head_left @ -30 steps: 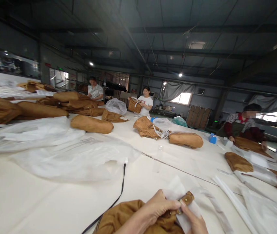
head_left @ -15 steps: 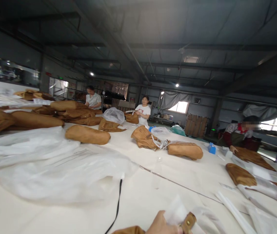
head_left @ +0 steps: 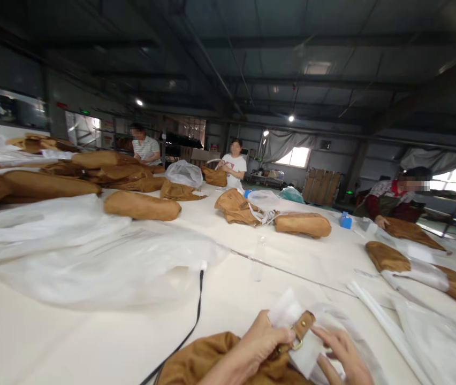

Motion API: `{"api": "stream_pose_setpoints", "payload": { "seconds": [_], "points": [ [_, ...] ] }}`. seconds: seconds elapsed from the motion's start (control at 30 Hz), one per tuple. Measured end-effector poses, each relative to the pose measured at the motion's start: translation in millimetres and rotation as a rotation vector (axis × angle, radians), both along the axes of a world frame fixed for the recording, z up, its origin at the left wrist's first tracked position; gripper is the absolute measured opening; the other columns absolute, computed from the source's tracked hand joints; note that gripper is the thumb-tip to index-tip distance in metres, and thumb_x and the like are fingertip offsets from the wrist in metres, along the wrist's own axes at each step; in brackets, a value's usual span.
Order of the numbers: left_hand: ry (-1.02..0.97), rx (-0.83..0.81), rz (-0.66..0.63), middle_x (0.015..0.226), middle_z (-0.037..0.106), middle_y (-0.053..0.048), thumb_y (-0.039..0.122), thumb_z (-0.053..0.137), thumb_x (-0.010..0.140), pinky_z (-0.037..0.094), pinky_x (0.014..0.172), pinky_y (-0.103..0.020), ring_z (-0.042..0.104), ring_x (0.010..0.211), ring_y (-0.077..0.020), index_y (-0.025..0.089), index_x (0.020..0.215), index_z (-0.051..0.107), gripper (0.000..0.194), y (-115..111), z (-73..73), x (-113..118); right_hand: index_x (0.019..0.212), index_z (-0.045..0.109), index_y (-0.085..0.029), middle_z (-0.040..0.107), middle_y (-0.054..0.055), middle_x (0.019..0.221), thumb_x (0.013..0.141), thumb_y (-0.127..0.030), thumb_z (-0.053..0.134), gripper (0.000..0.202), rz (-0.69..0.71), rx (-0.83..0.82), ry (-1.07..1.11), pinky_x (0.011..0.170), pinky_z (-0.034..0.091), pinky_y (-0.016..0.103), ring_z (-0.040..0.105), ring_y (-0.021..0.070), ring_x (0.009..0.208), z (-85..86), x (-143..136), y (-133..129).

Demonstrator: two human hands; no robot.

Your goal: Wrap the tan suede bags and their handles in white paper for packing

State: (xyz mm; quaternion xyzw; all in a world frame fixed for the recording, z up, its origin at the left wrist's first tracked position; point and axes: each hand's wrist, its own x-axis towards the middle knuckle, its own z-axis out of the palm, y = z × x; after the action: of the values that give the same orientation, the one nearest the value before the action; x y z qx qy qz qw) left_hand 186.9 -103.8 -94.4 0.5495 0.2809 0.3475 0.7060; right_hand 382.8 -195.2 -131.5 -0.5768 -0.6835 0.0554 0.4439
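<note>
A brown bag [head_left: 196, 355] lies at the bottom of the head view, partly under my left forearm. My left hand [head_left: 266, 337] is closed on the bag's brown strap [head_left: 303, 323], which has a metal stud and a brass-coloured ring [head_left: 298, 343]. To the right, my right hand [head_left: 340, 353] has its fingers apart, with its fingertips near the strap end and the white wrapping. Thin white wrapping [head_left: 286, 309] surrounds the strap and shows behind both hands.
Clear plastic bags [head_left: 91, 267] and a black cord [head_left: 199, 305] lie on the white table [head_left: 51, 342]. Brown bags [head_left: 142, 206] are spread across it. Three people stand around the far side; one at right touches a brown piece [head_left: 412, 232].
The view has tilted down, so more of the brown bag and my left forearm shows. My right hand has come into view beside the strap. The metal ring is now visible.
</note>
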Motion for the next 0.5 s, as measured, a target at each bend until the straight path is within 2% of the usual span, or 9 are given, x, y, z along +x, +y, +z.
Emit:
{"api": "stream_pose_setpoints", "payload": {
  "seconds": [0.1, 0.17, 0.27, 0.37, 0.5],
  "points": [
    [0.019, -0.001, 0.004, 0.067, 0.059, 0.001, 0.031, 0.075, 0.054, 0.037, 0.060, -0.024, 0.047, 0.062, -0.0122, 0.012, 0.072, 0.067, 0.027, -4, 5.5, -2, 0.101, 0.073, -0.029, 0.061, 0.009, 0.102, 0.092, -0.024, 0.057, 0.019, -0.076, 0.200, -0.221, 0.079, 0.058, 0.037, 0.064, 0.0233, 0.093, 27.3, -6, -6],
    [0.041, -0.014, -0.014, 0.063, 0.058, 0.002, 0.032, 0.077, 0.057, 0.036, 0.058, -0.024, 0.046, 0.060, -0.0124, 0.013, 0.073, 0.067, 0.027, -3, 7.5, -2, 0.095, 0.072, -0.027, 0.059, 0.011, 0.112, 0.093, -0.021, 0.057, 0.017, -0.043, 0.271, -0.329, 0.086, 0.055, 0.041, 0.059, 0.0250, 0.104, 46.0, -9, -6],
    [0.067, -0.019, -0.039, 0.060, 0.056, 0.002, 0.034, 0.077, 0.060, 0.036, 0.058, -0.024, 0.046, 0.058, -0.0128, 0.013, 0.076, 0.068, 0.028, 0, 9.1, -1, 0.091, 0.071, -0.026, 0.058, 0.010, 0.121, 0.093, -0.018, 0.057, 0.016, 0.050, 0.273, -0.435, 0.096, 0.049, 0.047, 0.053, 0.0270, 0.116, 65.1, -9, -1],
    [0.070, 0.000, -0.047, 0.068, 0.061, 0.000, 0.034, 0.079, 0.059, 0.038, 0.062, -0.024, 0.051, 0.065, -0.0145, 0.012, 0.081, 0.069, 0.033, 2, 7.0, -1, 0.091, 0.071, -0.026, 0.058, 0.010, 0.126, 0.093, -0.019, 0.058, 0.014, 0.131, 0.209, -0.442, 0.101, 0.046, 0.050, 0.049, 0.0279, 0.124, 72.0, -6, 7],
    [0.061, 0.036, -0.035, 0.069, 0.059, 0.000, 0.036, 0.079, 0.061, 0.037, 0.062, -0.024, 0.050, 0.066, -0.0145, 0.010, 0.084, 0.069, 0.036, 4, -0.4, 1, 0.087, 0.067, -0.023, 0.056, 0.012, 0.136, 0.092, -0.026, 0.059, 0.011, 0.194, 0.038, -0.328, 0.110, 0.039, 0.055, 0.042, 0.0298, 0.136, 70.3, -6, 19]
  ]
}}
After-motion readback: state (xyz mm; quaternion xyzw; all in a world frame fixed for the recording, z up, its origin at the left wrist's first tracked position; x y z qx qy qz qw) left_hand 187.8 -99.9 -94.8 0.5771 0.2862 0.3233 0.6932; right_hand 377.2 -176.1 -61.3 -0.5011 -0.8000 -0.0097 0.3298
